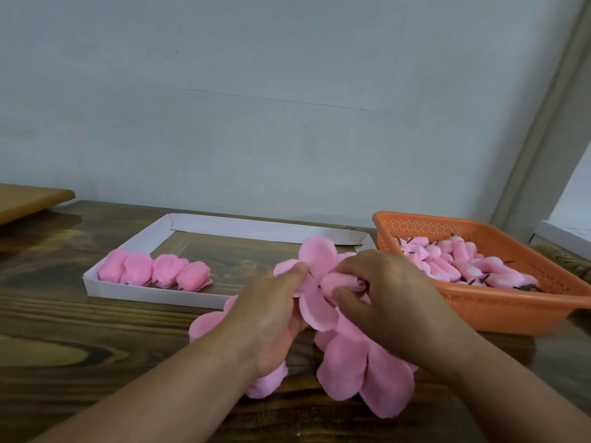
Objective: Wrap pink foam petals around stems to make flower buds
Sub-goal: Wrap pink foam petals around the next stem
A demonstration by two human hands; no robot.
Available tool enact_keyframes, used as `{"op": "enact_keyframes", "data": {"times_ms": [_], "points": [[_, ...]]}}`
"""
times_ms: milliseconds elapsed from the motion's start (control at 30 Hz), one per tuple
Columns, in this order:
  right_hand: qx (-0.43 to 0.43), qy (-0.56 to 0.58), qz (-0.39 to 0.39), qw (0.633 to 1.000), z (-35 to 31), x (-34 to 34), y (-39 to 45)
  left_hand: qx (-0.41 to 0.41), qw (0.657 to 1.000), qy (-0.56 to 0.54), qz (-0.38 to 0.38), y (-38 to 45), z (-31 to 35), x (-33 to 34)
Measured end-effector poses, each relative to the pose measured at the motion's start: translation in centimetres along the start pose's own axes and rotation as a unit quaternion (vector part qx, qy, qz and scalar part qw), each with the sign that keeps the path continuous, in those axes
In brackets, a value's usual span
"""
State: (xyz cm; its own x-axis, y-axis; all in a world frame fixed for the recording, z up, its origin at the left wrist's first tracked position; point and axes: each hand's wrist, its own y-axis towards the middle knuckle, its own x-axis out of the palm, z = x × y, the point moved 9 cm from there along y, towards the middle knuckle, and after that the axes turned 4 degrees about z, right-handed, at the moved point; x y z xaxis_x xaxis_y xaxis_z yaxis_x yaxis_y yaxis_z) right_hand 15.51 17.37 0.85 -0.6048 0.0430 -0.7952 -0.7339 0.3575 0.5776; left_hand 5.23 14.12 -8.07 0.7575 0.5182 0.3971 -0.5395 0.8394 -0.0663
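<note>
Both forearms are bare (no sleeves, rings or watch visible), down to each grip.

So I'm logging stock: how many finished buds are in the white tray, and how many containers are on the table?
Buds in the white tray: 4
Containers: 2, that tray and the orange basket
Total: 6
</note>
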Motion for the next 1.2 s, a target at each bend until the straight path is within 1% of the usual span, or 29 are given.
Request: {"op": "enact_keyframes", "data": {"times_ms": [133,200,367,433,533,633,700,767,833,900,967,1100,1200], "points": [[0.023,0.031,0.027,0.999,0.2,0.2,-0.2,0.001,0.999,0.020,-0.048,0.0,-0.5,0.9],[0.027,0.047,0.027,0.998,0.5,0.5,-0.4,0.001,0.998,0.030,-0.047,0.1,-0.8,0.8],[0.041,0.047,0.012,0.998,0.9,1.1,-1.0,0.023,0.996,0.071,-0.056,0.0,-1.2,0.8],[0.043,0.067,0.012,0.997,0.9,1.1,-1.2,0.029,0.995,0.088,-0.045,-0.1,-1.3,0.7],[0.045,0.088,0.015,0.995,1.1,0.9,-1.4,0.038,0.991,0.125,-0.002,-0.1,-1.2,0.0],[0.041,0.049,0.017,0.998,1.1,0.9,-1.6,0.047,0.986,0.160,0.014,-0.3,-0.9,-0.1],[0.019,0.007,0.027,0.999,0.5,0.9,-1.7,0.052,0.984,0.171,0.013,-0.4,-0.9,0.0],[0.005,-0.010,0.039,0.999,0.1,0.8,-1.7,0.061,0.983,0.174,0.017,-0.4,-0.8,0.1],[0.039,0.021,0.046,0.998,0.8,0.6,-1.6,0.071,0.983,0.170,0.015,-0.5,-0.6,0.2],[0.081,0.075,0.044,0.993,2.1,0.6,-1.5,0.068,0.983,0.170,0.011,-0.6,-0.6,0.3],[0.093,0.110,0.050,0.988,2.8,0.5,-1.3,0.064,0.985,0.163,0.003,-0.6,-0.8,0.4],[0.136,0.188,0.022,0.972,3.8,0.8,-1.3,0.054,0.985,0.162,-0.038,-0.8,-1.0,1.1],[0.142,0.212,0.036,0.966,4.2,0.6,-1.1,0.055,0.982,0.169,-0.054,-1.1,-1.0,1.6]]}}
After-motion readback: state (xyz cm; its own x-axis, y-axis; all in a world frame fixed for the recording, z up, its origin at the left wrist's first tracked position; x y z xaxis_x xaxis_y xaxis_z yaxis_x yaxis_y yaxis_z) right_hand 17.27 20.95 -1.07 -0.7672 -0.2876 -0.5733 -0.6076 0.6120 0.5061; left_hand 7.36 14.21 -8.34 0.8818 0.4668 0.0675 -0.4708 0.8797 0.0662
